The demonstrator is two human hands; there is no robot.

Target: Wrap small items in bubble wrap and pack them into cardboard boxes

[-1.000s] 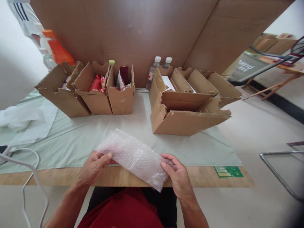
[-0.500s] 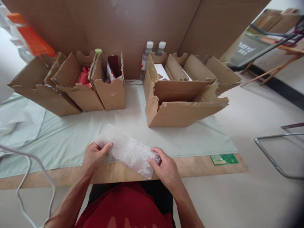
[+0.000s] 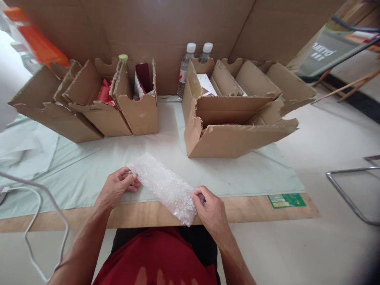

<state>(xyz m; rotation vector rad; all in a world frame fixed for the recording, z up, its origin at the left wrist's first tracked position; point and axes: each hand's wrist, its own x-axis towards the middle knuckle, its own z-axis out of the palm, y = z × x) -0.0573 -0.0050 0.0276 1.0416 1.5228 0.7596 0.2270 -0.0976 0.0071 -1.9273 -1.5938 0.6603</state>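
Observation:
A clear piece of bubble wrap (image 3: 166, 188) lies slantwise over the cloth and the table's front edge. My left hand (image 3: 118, 186) pinches its upper left corner between thumb and fingers. At the lower right end, my right hand (image 3: 212, 209) is closed on the wrap. A small dark item (image 3: 202, 198) shows between the right thumb and forefinger; its kind is too hidden to name. Whether the wrap is a bag or a folded sheet, I cannot tell.
Cut-open cardboard boxes stand at the left (image 3: 89, 118) and right (image 3: 234, 142), some with red or white packets inside. Two water bottles (image 3: 184, 69) are behind the right group. A white cable (image 3: 56, 206) hangs at left. A green card (image 3: 286, 200) lies on the right front edge.
My left hand has shifted slightly left and up to the wrap's corner. The dark item now shows clearly in my right hand. The view has turned a little.

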